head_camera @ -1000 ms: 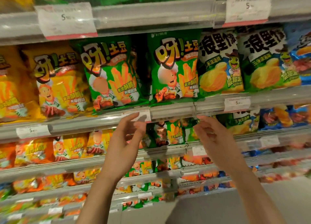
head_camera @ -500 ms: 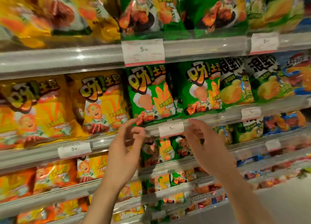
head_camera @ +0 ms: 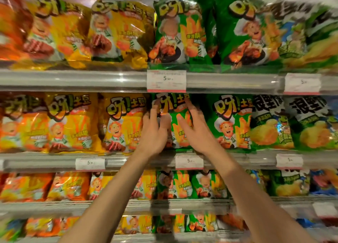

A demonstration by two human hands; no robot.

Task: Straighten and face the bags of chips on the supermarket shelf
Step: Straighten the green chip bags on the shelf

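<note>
Supermarket shelving, wall to wall: 4 tiers in view, each fronted by a clear plastic rail [head_camera: 73, 80] carrying white price tags. Landmark: the large price tag [head_camera: 166, 81] on the rail of the top tier, marked 5.

Above that tag, tall green bags [head_camera: 180, 32] to its right and yellow bags [head_camera: 120, 32] to its left, all leaning slightly forward and blurred at the frame edges.

Directly below the tag, on the second tier, 1 green chip bag [head_camera: 180, 129] standing upright and facing out, flanked by both hands. Left hand [head_camera: 155, 131] pressed on its left side, fingers extended upward along the edge, not curled round anything. Right hand [head_camera: 196, 127] laid against its right half, fingers spread and straight, thumb across the front. Neither hand clenched; both flat against the packet.

Right of that bag, a second green bag [head_camera: 231, 122] with a narrow dark gap between them; further right, green-and-black bags [head_camera: 268, 122]. Left of it, a yellow bag [head_camera: 122, 122] just beside, then more yellow ones.

Below the tag by 1 rail, a smaller tag [head_camera: 189, 161], partly covered by the right forearm. Lower tiers packed with smaller bags, tight side to side, little slack.
</note>
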